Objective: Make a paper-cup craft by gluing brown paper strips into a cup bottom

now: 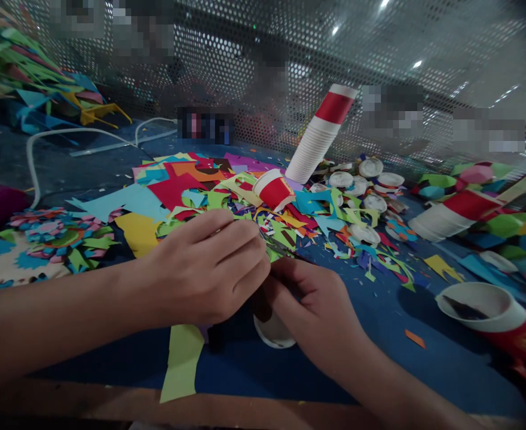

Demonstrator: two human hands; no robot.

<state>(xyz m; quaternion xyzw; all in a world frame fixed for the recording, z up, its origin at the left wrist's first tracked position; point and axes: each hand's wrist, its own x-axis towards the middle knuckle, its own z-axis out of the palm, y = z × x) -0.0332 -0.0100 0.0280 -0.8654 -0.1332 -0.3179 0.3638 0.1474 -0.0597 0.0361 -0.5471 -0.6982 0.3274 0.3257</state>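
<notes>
My left hand (pixel 213 266) is closed, fingers curled, in the middle of the view above the blue table. Whatever its fingertips grip is hidden behind the knuckles. Close against it, my right hand (pixel 310 304) pinches a dark brown piece (pixel 263 306), which looks like paper. A thin dark edge (pixel 287 246) shows just beyond the fingertips; its kind is unclear. Below the hands lies a round white cup-like piece (pixel 277 334), partly covered. A light green paper strip (pixel 182 364) lies under my left wrist, reaching the table's front edge.
Coloured paper scraps (pixel 177 185) heap behind the hands, with a red and white paper cup (pixel 274 190) among them. A tall cup stack (pixel 321 134) leans behind. White cup bottoms (pixel 370 167) lie at right, near a tipped cup (pixel 482 304). A paper flower (pixel 52 233) lies left.
</notes>
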